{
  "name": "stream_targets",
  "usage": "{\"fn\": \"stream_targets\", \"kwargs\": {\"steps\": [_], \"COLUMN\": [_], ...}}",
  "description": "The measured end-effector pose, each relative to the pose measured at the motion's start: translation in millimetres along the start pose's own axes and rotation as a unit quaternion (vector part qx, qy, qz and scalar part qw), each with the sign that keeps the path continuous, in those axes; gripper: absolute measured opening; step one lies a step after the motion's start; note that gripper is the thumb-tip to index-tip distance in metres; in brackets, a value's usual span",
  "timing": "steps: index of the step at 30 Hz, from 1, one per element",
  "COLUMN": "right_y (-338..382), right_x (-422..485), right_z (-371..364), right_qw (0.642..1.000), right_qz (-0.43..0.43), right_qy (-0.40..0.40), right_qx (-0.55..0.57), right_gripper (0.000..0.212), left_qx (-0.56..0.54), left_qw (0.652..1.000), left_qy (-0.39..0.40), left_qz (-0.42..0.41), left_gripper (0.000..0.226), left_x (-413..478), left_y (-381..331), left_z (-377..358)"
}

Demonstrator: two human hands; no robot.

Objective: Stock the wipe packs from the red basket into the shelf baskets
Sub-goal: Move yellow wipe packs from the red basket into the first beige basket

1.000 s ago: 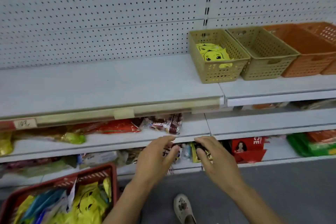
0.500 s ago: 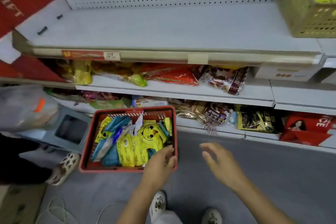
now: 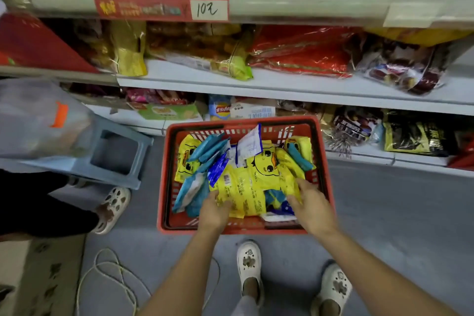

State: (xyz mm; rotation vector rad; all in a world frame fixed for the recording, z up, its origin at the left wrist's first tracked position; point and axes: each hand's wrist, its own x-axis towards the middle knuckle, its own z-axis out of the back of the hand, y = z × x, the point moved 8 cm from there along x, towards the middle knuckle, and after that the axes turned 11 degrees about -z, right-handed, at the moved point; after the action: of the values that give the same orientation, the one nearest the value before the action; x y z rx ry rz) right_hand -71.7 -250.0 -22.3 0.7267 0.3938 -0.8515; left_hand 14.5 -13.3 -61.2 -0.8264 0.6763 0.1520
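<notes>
The red basket [image 3: 164, 177] sits on the grey floor below the shelves, full of yellow duck-print wipe packs [image 3: 259, 172] and several blue packs [image 3: 207, 151]. Both my hands are inside its near end. My left hand [image 3: 214, 209] rests on the near edge of a yellow pack, its fingers on the pack's top. My right hand [image 3: 311, 202] lies on the yellow packs at the right side, fingers spread over them. Whether either hand grips a pack is not clear. The shelf baskets are out of view.
Shelves [image 3: 282, 87] with snack bags run across the top. A grey-blue stool [image 3: 102, 159] stands left of the basket, beside another person's leg and sandal [image 3: 112, 208]. A cord [image 3: 110, 272] lies on the floor. My own white shoes [image 3: 248, 264] stand just behind the basket.
My view has dropped from the upper shelf baskets down to the floor. Both hands came down from the shelf edge into the red basket and now lie on the yellow packs.
</notes>
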Motion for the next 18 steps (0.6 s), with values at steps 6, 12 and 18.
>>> {"fn": "stream_targets", "kwargs": {"steps": [6,12,18], "right_y": [-10,-11,-24], "right_x": [25,33,28], "right_z": [-38,-40,-22], "right_qw": [0.996,0.995,0.993], "right_qz": [-0.063,-0.051,-0.072], "right_qy": [0.001,-0.052,-0.030], "right_qx": [-0.063,-0.069,0.084], "right_gripper": [0.045,0.048,0.028], "left_qx": [-0.032,0.141,0.139], "left_qw": [0.996,0.985,0.988], "left_qy": [-0.003,0.006,-0.060], "left_qz": [0.083,0.100,0.019], "left_gripper": [0.076,0.111,0.047], "left_x": [59,69,69], "left_y": [30,21,22], "left_z": [-25,-39,-16]}}
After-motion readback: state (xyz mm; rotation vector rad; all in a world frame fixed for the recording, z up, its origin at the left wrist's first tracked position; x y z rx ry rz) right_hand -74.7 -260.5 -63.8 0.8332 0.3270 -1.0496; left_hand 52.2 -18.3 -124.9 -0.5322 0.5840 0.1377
